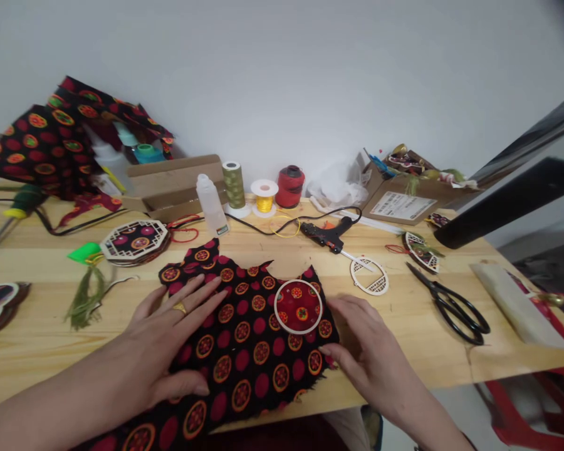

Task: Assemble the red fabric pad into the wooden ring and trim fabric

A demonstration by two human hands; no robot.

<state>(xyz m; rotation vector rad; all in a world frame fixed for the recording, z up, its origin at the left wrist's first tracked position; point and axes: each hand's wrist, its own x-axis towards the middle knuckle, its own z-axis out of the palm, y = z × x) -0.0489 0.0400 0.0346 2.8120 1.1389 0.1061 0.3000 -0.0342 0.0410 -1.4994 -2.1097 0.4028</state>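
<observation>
Two hands: left hand (169,341) flat on the fabric, fingers spread, holding nothing; right hand (364,344) resting at the fabric's edge, fingers loosely curved, gripping nothing.
One fabric piece (242,332): black, with red dots and orange medallions, raggedly cut, on the pine table (51,313) between the hands.
One white ring (276,307): flat on the fabric, circling a medallion.
One glue gun (324,236): beyond the fabric.
One pair of black scissors (451,307): right of the fabric.

One left hand (164,344), one right hand (366,351), one printed cloth (258,338), three spools (264,197) and one glue gun (326,237) are being shown.
</observation>
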